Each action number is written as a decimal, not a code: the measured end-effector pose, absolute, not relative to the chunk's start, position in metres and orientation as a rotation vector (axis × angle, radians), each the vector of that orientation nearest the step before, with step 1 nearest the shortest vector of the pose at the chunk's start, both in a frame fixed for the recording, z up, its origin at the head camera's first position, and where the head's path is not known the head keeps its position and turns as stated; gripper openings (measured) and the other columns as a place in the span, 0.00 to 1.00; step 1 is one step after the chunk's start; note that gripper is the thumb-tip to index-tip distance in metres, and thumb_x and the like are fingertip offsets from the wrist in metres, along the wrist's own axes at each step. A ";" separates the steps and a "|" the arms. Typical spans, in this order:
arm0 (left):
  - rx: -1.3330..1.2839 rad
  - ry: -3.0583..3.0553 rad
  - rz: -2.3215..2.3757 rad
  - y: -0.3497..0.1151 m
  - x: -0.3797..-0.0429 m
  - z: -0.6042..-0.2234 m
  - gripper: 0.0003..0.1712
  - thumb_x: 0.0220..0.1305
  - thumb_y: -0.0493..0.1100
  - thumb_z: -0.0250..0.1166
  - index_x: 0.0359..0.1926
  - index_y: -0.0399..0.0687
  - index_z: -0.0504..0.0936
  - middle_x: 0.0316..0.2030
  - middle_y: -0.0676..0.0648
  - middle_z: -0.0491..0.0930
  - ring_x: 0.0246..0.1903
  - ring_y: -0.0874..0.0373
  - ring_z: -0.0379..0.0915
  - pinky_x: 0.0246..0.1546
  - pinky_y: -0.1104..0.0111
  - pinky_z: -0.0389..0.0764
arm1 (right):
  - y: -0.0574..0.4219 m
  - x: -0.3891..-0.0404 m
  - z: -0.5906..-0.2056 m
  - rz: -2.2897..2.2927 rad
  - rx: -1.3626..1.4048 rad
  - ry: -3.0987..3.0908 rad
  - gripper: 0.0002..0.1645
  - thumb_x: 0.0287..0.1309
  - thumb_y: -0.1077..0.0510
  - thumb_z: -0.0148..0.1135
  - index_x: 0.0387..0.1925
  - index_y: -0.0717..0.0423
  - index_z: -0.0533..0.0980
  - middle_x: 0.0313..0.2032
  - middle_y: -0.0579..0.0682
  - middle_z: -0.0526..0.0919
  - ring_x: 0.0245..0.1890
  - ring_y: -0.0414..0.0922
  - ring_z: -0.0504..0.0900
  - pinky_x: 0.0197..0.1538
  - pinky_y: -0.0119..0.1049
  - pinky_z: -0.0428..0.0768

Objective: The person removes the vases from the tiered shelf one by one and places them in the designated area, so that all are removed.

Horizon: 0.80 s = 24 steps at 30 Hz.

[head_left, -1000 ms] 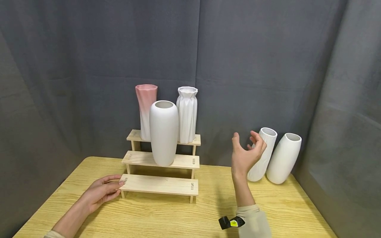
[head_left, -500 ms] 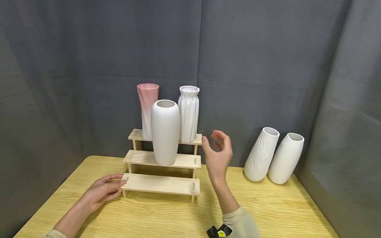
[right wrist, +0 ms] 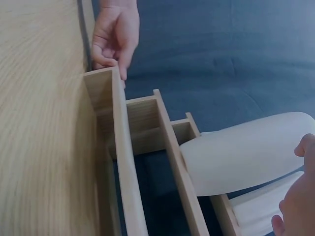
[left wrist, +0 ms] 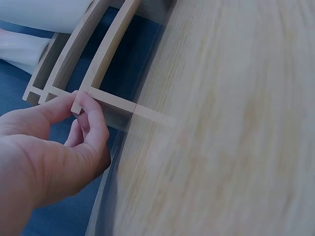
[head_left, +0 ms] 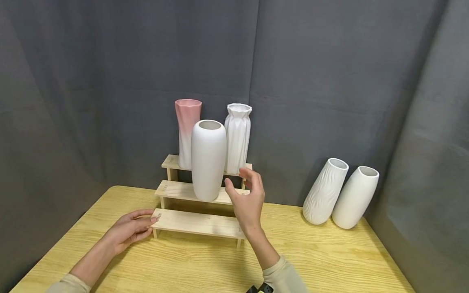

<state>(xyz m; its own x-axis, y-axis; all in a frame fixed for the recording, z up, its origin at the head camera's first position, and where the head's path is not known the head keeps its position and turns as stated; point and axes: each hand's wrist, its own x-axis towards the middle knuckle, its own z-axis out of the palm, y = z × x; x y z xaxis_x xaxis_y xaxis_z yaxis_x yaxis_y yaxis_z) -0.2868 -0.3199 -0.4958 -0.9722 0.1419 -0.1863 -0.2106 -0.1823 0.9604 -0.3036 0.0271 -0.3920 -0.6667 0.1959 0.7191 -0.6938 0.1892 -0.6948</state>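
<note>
My left hand [head_left: 128, 232] pinches the left end of the lowest step of a three-step wooden stand [head_left: 198, 221]; thumb and finger on that step end [left wrist: 78, 105] show in the left wrist view. A tall smooth white vase [head_left: 209, 162] stands upright on the middle step. Just right of its lower body is my right hand [head_left: 249, 203], thumb and fingers spread in a curve with nothing between them. That hand hides the right ends of the steps in the head view. On the top step are a pink-and-white vase [head_left: 187, 122] and a pleated white vase [head_left: 238, 140].
A white vase with wavy ridges [head_left: 324, 195] and a smooth white vase [head_left: 354, 199] stand side by side at the table's back right. Grey curtain [head_left: 311, 81] hangs behind and along both sides of the wooden table [head_left: 307, 252].
My right hand has moved left from beside the two right-hand vases to the vase on the middle step, its fingers still curved. The left hand keeps its hold on the stand.
</note>
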 end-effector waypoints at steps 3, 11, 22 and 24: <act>-0.072 1.845 2.251 -0.320 -0.288 -0.494 0.39 0.71 0.37 0.67 0.74 0.31 0.57 0.45 0.40 0.78 0.34 0.59 0.79 0.40 0.70 0.84 | 0.024 -0.306 -0.394 1.567 0.489 -1.760 0.24 0.58 0.57 0.77 0.54 0.53 0.79 0.51 0.48 0.78 0.54 0.48 0.75 0.56 0.47 0.75; -0.056 1.811 2.279 -0.320 -0.291 -0.493 0.37 0.71 0.35 0.67 0.73 0.31 0.59 0.44 0.41 0.79 0.34 0.59 0.80 0.39 0.70 0.85 | 0.020 -0.314 -0.400 1.675 0.512 -1.910 0.35 0.54 0.55 0.79 0.61 0.57 0.74 0.59 0.55 0.73 0.60 0.52 0.72 0.62 0.52 0.74; -0.067 1.783 2.294 -0.320 -0.287 -0.496 0.37 0.71 0.35 0.66 0.73 0.31 0.59 0.44 0.40 0.80 0.34 0.60 0.80 0.39 0.71 0.85 | 0.012 -0.327 -0.414 1.833 0.514 -2.058 0.51 0.50 0.48 0.82 0.71 0.56 0.67 0.65 0.54 0.70 0.64 0.56 0.70 0.66 0.56 0.69; -0.087 1.786 2.291 -0.321 -0.286 -0.496 0.37 0.71 0.35 0.67 0.73 0.31 0.59 0.44 0.40 0.80 0.33 0.59 0.80 0.39 0.70 0.85 | 0.011 -0.329 -0.415 1.861 0.515 -2.064 0.52 0.49 0.47 0.83 0.71 0.56 0.66 0.64 0.54 0.70 0.64 0.56 0.70 0.66 0.54 0.70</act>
<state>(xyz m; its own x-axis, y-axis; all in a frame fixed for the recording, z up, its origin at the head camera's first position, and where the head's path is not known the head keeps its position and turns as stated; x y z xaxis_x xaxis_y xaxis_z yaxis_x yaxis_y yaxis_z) -0.2855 -0.3206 -0.4964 -0.9705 0.1482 -0.1901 -0.2205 -0.2274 0.9485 -0.3292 0.0109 -0.4154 -0.8859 -0.0549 0.4607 -0.4639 0.0896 -0.8813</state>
